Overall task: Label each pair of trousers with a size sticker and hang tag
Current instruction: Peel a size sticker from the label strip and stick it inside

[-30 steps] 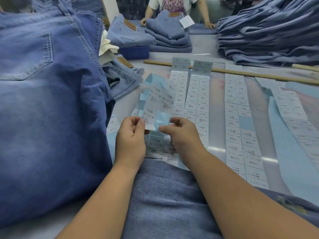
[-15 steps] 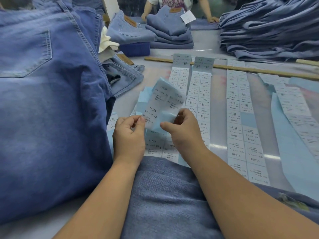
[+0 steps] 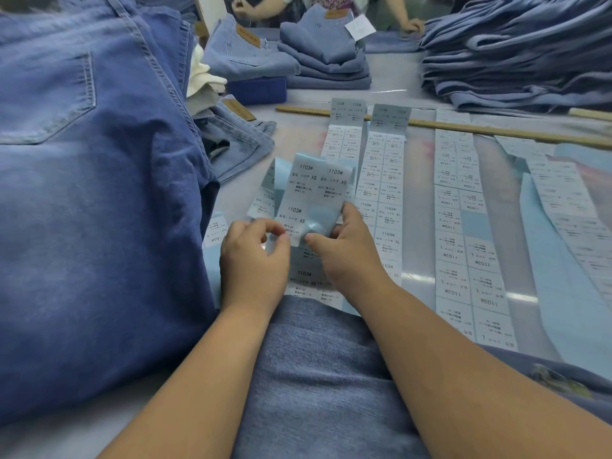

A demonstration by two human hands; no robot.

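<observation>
Left hand [image 3: 253, 260]: thumb and forefinger pinched at lower left edge of XS sticker sheet [image 3: 309, 200], apparently lifting sticker corner. Right hand [image 3: 344, 250]: grips sheet's lower right, fingers curled behind backing. Sheet raised off surface [image 3: 417, 180], one lower cell already bare. Trousers [image 3: 318, 376] directly below both hands, under forearms; no sticker or hang tag visible on them. Judgement: early in cycle; sticker and tag both outstanding. Large denim pile [image 3: 92, 210] left of hands; further sticker strips [image 3: 470, 260] right.
</observation>
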